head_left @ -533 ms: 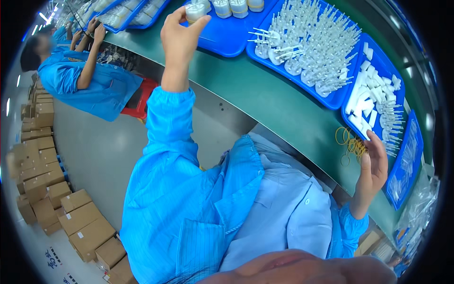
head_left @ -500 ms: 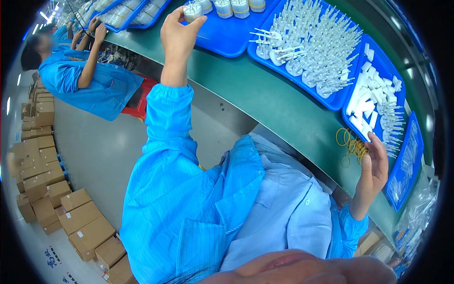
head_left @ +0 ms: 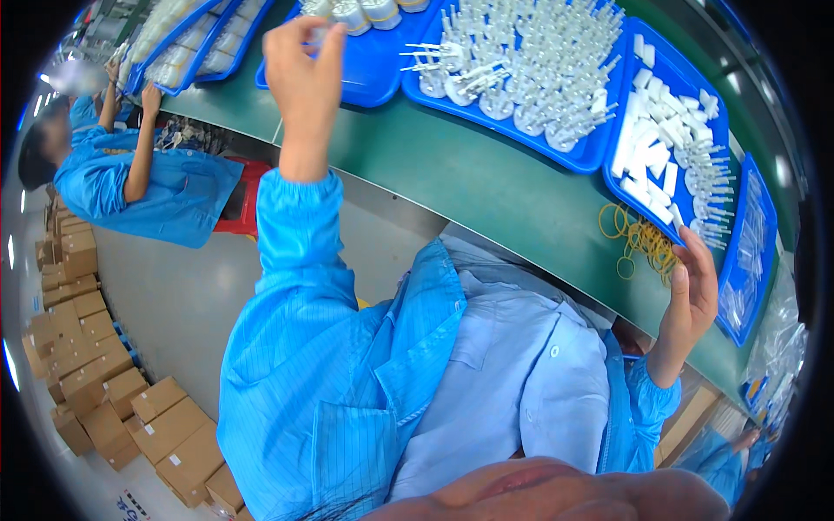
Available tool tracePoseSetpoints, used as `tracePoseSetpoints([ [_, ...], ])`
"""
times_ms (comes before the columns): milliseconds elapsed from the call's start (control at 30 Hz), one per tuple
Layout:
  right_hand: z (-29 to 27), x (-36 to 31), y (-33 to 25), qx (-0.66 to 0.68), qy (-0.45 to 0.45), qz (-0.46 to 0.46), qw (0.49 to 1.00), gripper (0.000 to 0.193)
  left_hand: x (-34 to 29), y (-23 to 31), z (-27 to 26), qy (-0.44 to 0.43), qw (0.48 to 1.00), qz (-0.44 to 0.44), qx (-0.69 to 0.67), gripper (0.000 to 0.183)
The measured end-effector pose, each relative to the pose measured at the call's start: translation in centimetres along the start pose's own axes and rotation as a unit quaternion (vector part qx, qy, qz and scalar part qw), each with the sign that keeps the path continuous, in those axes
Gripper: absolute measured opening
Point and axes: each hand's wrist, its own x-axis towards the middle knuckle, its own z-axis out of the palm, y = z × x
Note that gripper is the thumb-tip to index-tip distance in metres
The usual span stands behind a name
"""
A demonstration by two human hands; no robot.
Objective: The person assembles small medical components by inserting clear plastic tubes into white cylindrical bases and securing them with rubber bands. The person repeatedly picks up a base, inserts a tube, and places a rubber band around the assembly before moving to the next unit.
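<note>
My left hand (head_left: 302, 82) is raised over the near edge of a blue tray (head_left: 369, 82), slightly blurred. Its thumb and fingers are apart, and no bundle shows between them. Several white round bundles (head_left: 350, 16) with yellowish bands stand just beyond the fingertips; the hand may hide another. My right hand (head_left: 691, 300) is beside the near corner of a second blue tray (head_left: 618, 187), fingers loosely bent and thumb apart, holding nothing. That tray has white blocks (head_left: 651, 143) and small clear pieces with stems. Yellow rubber bands (head_left: 643, 239) lie on the green table next to this hand.
Between the two trays, a large blue tray (head_left: 573, 161) is packed with upright clear stemmed parts. A narrow blue tray (head_left: 747, 260) of clear pieces lies far right. More trays stand upper left, near a person in blue (head_left: 143, 187). Cardboard boxes (head_left: 178, 434) line the floor at left.
My left hand has let go of a white bundle and drawn back toward me a little. The view has shifted, while my right hand keeps nearly the same place by the rubber bands.
</note>
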Motion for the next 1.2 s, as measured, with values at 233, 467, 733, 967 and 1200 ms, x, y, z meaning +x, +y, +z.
tracePoseSetpoints([
  [233, -2.3, -0.6, -0.3, -0.094, 0.016, -0.070, 0.993, 0.014, -6.3, 14.2, 0.3, -0.195, 0.928, 0.235, -0.215, 0.019],
  [467, -10.3, -0.6, 3.2, -0.195, 0.157, -0.101, 0.963, 0.010, -10.0, 26.4, 4.0, -0.274, 0.858, 0.316, -0.299, 0.016],
  [733, -14.0, -1.1, 6.8, -0.165, 0.199, -0.066, 0.964, 0.011, -7.3, 32.5, 17.3, -0.369, 0.889, 0.243, -0.117, 0.030],
  [967, -12.4, -0.2, 6.9, -0.235, 0.109, -0.187, 0.947, 0.013, -7.0, 32.9, 19.7, -0.520, 0.832, 0.127, -0.148, 0.039],
  [1200, -5.1, 4.6, 5.1, -0.377, -0.026, -0.297, 0.877, 0.011, -7.5, 31.4, 19.1, -0.335, 0.902, 0.194, -0.191, 0.021],
])
